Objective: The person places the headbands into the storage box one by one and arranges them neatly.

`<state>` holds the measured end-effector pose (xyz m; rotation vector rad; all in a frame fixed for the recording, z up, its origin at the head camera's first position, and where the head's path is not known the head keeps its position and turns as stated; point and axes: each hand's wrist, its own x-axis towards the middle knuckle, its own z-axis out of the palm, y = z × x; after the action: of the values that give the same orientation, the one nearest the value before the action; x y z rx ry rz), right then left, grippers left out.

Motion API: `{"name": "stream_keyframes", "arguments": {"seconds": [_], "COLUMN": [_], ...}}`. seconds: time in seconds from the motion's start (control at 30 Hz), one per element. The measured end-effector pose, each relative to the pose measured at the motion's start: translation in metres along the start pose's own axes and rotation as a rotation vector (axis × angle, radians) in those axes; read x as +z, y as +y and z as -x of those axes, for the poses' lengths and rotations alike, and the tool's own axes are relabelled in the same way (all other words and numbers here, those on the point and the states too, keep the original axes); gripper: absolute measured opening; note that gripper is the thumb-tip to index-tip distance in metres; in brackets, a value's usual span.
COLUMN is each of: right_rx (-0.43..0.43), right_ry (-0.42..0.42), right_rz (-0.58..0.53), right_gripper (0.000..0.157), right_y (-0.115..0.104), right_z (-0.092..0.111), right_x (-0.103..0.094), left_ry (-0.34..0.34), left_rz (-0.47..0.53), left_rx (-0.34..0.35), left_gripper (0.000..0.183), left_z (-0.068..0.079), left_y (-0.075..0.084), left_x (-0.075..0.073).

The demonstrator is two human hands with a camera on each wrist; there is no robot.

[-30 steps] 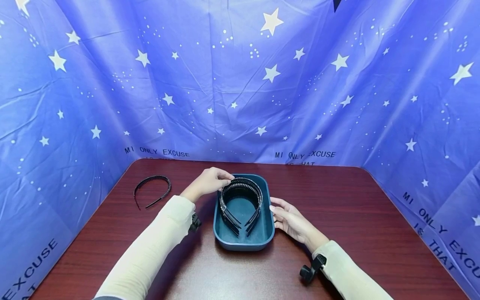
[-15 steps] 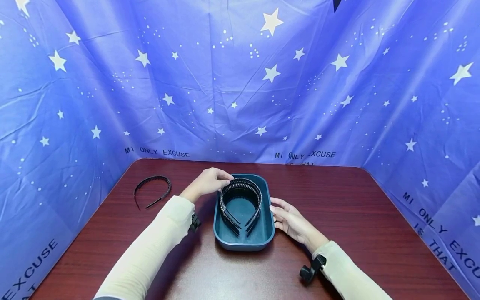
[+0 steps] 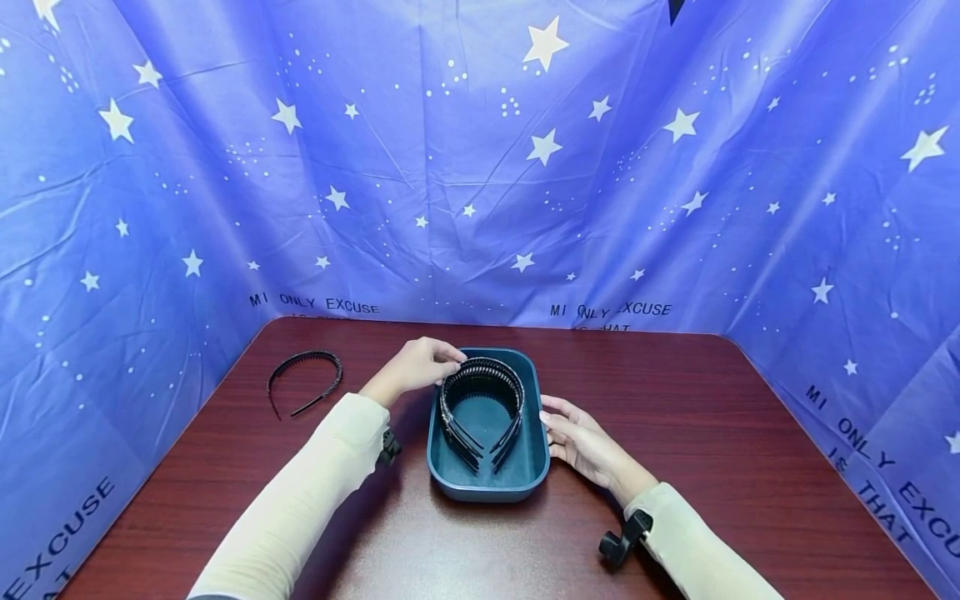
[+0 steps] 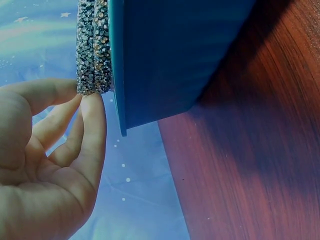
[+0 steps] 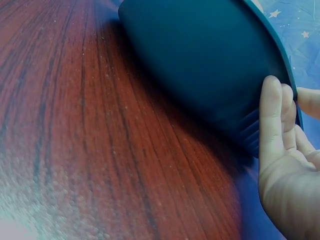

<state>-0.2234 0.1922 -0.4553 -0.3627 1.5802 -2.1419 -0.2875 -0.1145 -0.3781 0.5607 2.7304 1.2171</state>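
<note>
A blue-green plastic basin [image 3: 489,492] stands on the table, holding several black toothed headbands [image 3: 483,367] nested together with their ends toward me. My left hand [image 3: 420,364] is at the far left of the stack. In the left wrist view, its thumb and finger pinch the edge of a glittery headband [image 4: 85,47]; a second sparkly headband [image 4: 102,47] lies right beside it, above the basin's rim. On the basin's right side, my right hand [image 3: 588,443] grips the rim, thumb at the top edge and fingers against the outer wall [image 5: 200,65].
Another black headband [image 3: 305,356] lies alone on the table's left side. The dark red wood-grain table [image 3: 660,392] reaches back to a blue curtain [image 3: 480,167] printed with stars, which also hangs along both sides.
Almost nothing differs. The left hand has shifted very slightly at the headbands; the right hand and the basin stay in place.
</note>
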Motion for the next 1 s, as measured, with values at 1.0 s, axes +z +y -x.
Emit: {"name": "stream_keyframes", "arguments": {"seconds": [1.0], "right_rx": [0.002], "right_ry": [0.0], "right_rz": [0.001], "right_gripper": [0.059], "right_y": [0.0], "right_z": [0.0], "right_x": [-0.001], "left_ry": [0.068], "left_rz": [-0.003], "left_rx": [0.041], "left_gripper": [0.024], "left_z": [0.01], "left_y": [-0.005], "left_x": [-0.019]}}
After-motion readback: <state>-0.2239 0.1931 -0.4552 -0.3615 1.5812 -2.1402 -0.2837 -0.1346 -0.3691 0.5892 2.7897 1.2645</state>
